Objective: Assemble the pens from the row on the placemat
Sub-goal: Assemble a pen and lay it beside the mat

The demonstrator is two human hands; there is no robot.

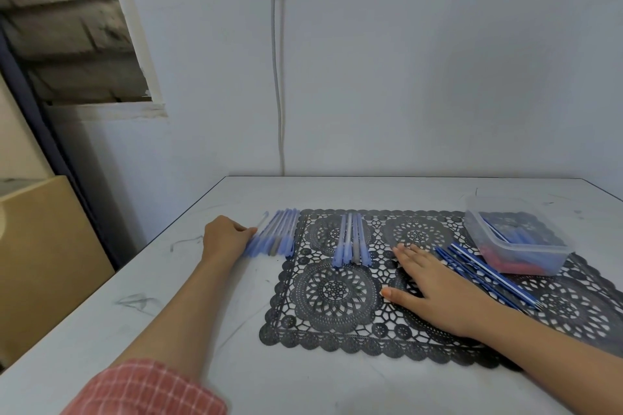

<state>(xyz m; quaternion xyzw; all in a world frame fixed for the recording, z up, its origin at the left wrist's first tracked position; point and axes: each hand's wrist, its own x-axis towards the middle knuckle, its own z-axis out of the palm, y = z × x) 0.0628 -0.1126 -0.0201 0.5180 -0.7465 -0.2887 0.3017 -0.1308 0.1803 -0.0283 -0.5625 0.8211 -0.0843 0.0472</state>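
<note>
The left hand (226, 239) is touching the pen bundle (274, 236) just off the placemat (337, 295); whether its fingers are pinching one is unclear. The right hand (435, 286), fingers spread, is pressing flat beside the row of pens (351, 241), probably steadying the placemat.

I am looking over the pens (272, 234), the placemat (337, 290) and the plastic box (526, 257), and I am finding no text, label, brand, number or sign that can be read.
</note>
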